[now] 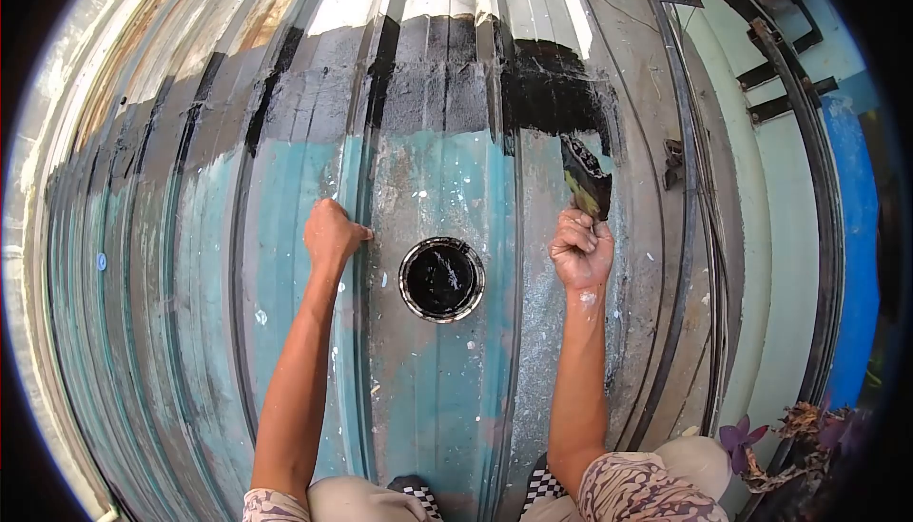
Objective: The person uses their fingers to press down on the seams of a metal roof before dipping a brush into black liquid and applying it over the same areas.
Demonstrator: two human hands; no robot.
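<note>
My right hand (582, 251) grips a flat spreader (588, 180), its wide blade smeared with wet black coating and a yellow-green patch showing near my fingers. The blade lies against the roof just below the black band, at its right end. My left hand (333, 234) is closed like a fist, resting on the sheet with the thumb against a raised rib; nothing shows in it. Between both hands an open round can (441, 280) of glossy black coating stands on the ribbed metal roof (428, 370). A black coated band (428, 94) crosses the sheets above.
Cables and a dark pipe (699, 189) run along the right edge beside a pale green wall (780, 170). Black metal brackets (785, 85) stick out there. Purple leaves (742, 444) are at the lower right. My checkered shoes (544, 486) are at the bottom. White flakes dot the sheets.
</note>
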